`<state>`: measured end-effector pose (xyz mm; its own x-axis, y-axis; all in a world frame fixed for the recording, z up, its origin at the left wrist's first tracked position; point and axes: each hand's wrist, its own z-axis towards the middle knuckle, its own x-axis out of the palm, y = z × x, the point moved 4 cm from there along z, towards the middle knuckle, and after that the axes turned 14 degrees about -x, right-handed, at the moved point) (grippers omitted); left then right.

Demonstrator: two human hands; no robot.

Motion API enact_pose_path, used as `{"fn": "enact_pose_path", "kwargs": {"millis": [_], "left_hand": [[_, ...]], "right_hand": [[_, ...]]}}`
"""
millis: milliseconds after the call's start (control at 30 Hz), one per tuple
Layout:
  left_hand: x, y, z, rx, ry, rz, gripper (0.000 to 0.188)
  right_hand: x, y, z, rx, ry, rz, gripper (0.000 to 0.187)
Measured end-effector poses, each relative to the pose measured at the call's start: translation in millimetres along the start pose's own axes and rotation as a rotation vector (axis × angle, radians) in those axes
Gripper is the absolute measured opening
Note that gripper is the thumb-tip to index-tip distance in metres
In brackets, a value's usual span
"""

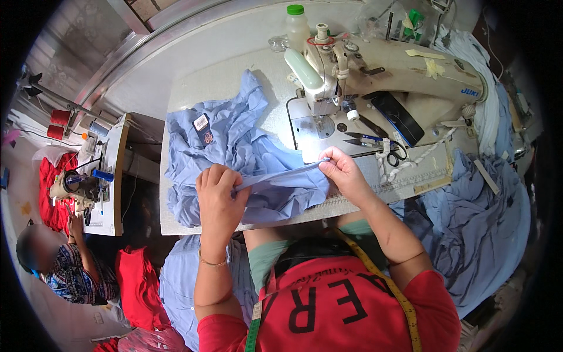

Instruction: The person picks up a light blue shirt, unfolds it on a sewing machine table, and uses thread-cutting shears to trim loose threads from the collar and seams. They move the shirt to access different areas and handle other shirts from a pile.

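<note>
A light blue garment (229,135) lies crumpled over the left part of the sewing table, with a dark hang tag (203,130) on top. My left hand (219,190) grips a fold of it near the table's front edge. Between finger and thumb, my right hand (340,170) pinches the other end of that fold. The stretch of cloth between both hands is drawn fairly straight. Just beyond my right hand stands the sewing machine (410,64), its needle area (319,120) lit. No cloth shows under the needle.
Scissors (399,154), a dark phone-like slab (397,119) and a twisted white cord (419,158) lie right of the needle. A green-capped bottle (297,28) stands behind. More blue cloth (463,229) is heaped at right. A co-worker (79,264) sits at another machine, far left.
</note>
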<state>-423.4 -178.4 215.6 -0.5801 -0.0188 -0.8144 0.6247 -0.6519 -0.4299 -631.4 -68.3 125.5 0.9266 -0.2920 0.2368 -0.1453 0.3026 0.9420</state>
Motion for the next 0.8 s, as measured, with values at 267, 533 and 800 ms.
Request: {"fn": "enact_pose_path", "kwargs": {"millis": [267, 533, 800], "left_hand": [[44.4, 46.2, 5.0, -0.277, 0.333, -0.416, 0.023], [45.7, 42.0, 8.0, -0.226, 0.376, -0.762, 0.025], [50.1, 56.0, -0.9, -0.587, 0.511, -0.9, 0.021]], "right_hand": [[-1.3, -11.3, 3.7, -0.018, -0.061, -0.006, 0.007], [-1.2, -5.0, 0.6, -0.012, -0.106, -0.006, 0.009], [0.5, -6.7, -1.2, -0.001, -0.046, 0.033, 0.01]]}}
